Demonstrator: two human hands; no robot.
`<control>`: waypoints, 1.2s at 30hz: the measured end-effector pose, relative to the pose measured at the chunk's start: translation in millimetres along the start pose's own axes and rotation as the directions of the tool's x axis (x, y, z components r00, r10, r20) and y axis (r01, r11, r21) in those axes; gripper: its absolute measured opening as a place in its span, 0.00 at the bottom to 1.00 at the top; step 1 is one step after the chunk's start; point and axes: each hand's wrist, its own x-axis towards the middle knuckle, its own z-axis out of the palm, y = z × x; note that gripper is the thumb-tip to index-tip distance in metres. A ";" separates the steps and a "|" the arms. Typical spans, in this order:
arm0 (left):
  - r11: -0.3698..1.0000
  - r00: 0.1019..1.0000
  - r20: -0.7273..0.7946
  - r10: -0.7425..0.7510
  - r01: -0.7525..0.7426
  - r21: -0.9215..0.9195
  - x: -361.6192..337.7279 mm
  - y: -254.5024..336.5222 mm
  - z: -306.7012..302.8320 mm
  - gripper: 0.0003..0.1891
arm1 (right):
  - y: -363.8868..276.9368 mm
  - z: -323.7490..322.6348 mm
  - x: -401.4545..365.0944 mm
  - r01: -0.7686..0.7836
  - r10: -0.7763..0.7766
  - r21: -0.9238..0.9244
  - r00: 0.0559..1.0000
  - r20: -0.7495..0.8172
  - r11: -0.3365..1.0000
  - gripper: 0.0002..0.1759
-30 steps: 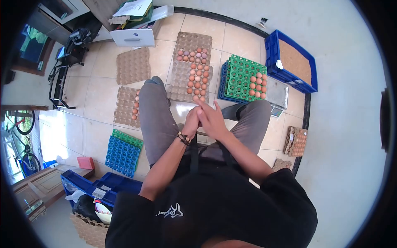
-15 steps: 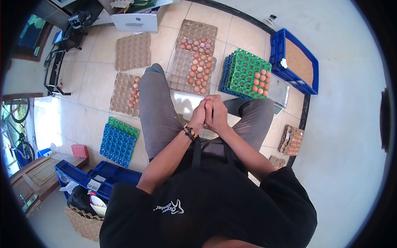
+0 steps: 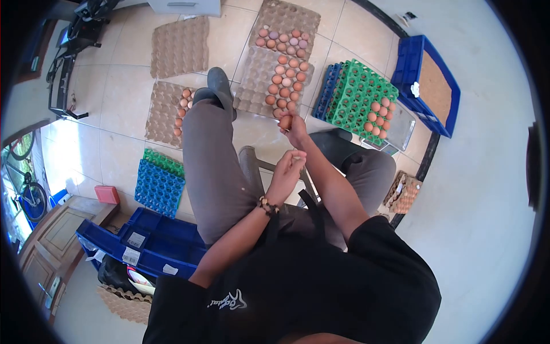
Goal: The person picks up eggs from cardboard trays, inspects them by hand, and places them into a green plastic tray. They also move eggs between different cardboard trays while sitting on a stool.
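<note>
My right hand (image 3: pixel 296 131) reaches forward over the floor, its fingers closed around a brown egg (image 3: pixel 285 122). The egg is just off the near edge of a grey cardboard egg tray (image 3: pixel 252 80), whose right part bears several brown eggs (image 3: pixel 286 82). Nearer my body, my left hand (image 3: pixel 286 175) is beside my right forearm, with fingers loosely bent and apart. I see nothing in it. A beaded bracelet (image 3: pixel 268 206) circles that wrist.
Right stands a stack of green plastic egg trays (image 3: pixel 358 86) with several eggs, beside a blue crate (image 3: pixel 408 66) of brown grainy material. Left are a cardboard tray (image 3: pixel 160 112) with eggs, another cardboard tray (image 3: pixel 180 47), blue plastic trays (image 3: pixel 157 186) and a blue crate (image 3: pixel 166 232).
My hands were together around an egg and have separated. The right hand has moved forward with the egg to the cardboard tray; the left stays nearer my lap. The view has shifted.
</note>
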 end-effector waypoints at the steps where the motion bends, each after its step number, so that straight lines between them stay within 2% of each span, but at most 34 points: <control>1: 1.000 1.000 -0.004 0.011 -0.012 -0.022 2.5 -1.1 -1.9 0.10 | 5.3 3.4 13.9 -0.016 0.016 0.035 1.000 0.010 0.999 0.15; 2: 0.999 1.000 -0.017 -0.012 0.011 -0.046 5.6 1.2 -2.9 0.10 | 11.2 4.1 28.3 -0.033 0.031 0.070 0.999 0.020 0.997 0.15; 3: 0.997 0.999 -0.030 -0.039 0.037 -0.070 7.1 5.7 -3.3 0.10 | 21.4 0.7 49.4 0.000 -0.004 0.027 0.992 0.124 1.000 0.15; 6: 0.992 0.992 -0.071 -0.109 0.103 -0.075 12.2 18.6 -5.3 0.10 | 40.3 6.9 82.2 0.014 -0.004 -0.231 0.999 0.046 0.973 0.13; 7: 0.989 0.988 -0.080 -0.134 0.128 -0.081 14.3 25.0 -5.6 0.10 | 43.2 9.8 91.7 0.137 -0.141 -0.495 0.990 0.030 0.858 0.12; 8: 0.984 0.983 -0.088 -0.162 0.154 -0.086 15.9 29.4 -6.4 0.10 | 45.9 12.4 100.3 0.228 -0.271 -0.719 0.961 0.057 0.657 0.11; 9: 0.984 0.981 -0.096 -0.167 0.160 -0.076 18.7 31.4 -8.2 0.10 | 48.7 14.6 108.3 0.283 -0.381 -0.876 0.916 0.127 0.389 0.11; 12: 0.982 0.975 -0.128 -0.182 0.173 -0.077 24.2 32.2 -9.9 0.10 | 39.9 27.1 100.7 0.376 -0.527 -0.902 0.821 0.219 0.211 0.14; 15: 0.968 0.958 -0.151 -0.242 0.229 -0.099 27.5 28.0 -9.4 0.10 | 57.1 24.0 124.5 0.499 -0.631 -0.853 0.713 0.305 0.153 0.14; 18: 0.961 0.945 -0.180 -0.275 0.264 -0.080 30.0 29.7 -4.7 0.10 | 65.8 20.2 129.6 0.471 -0.672 -0.882 0.658 0.339 0.016 0.13; 19: 0.969 0.951 -0.187 -0.248 0.242 -0.055 31.3 31.0 -1.9 0.11 | 64.9 19.7 123.3 0.441 -0.661 -0.895 0.693 0.288 0.071 0.12; 21: 0.965 0.947 -0.190 -0.259 0.260 -0.019 32.2 29.7 1.7 0.11 | 37.2 24.7 102.7 0.392 -0.646 -0.903 0.738 0.196 0.175 0.10; 25: 0.958 0.942 -0.198 -0.273 0.284 0.029 32.9 17.4 4.6 0.11 | -50.7 -11.1 56.0 0.567 -0.674 -0.824 0.610 0.416 0.005 0.08; 28: 0.954 0.944 -0.176 -0.278 0.292 0.059 30.8 11.8 8.0 0.11 | -128.8 -67.6 18.0 0.563 -0.746 -0.825 0.573 0.339 0.057 0.11; 30: 0.955 0.946 -0.172 -0.274 0.289 0.069 30.7 9.3 10.2 0.11 | -174.6 -113.6 5.6 0.340 -0.739 -0.933 0.658 0.147 0.117 0.14; 32: 0.954 0.947 -0.169 -0.273 0.289 0.078 29.8 0.8 7.0 0.12 | -205.6 -171.9 2.6 0.099 -0.724 -0.995 0.688 0.049 0.027 0.19; 34: 0.952 0.943 -0.179 -0.279 0.297 0.081 28.1 -2.2 3.9 0.11 | -224.7 -208.5 -13.7 -0.164 -0.636 -0.986 0.759 -0.136 0.015 0.23; 36: 0.952 0.945 -0.192 -0.264 0.288 0.109 25.5 -4.1 2.0 0.11 | -220.3 -242.0 -9.3 -0.196 -0.581 -0.981 0.800 -0.153 -0.011 0.22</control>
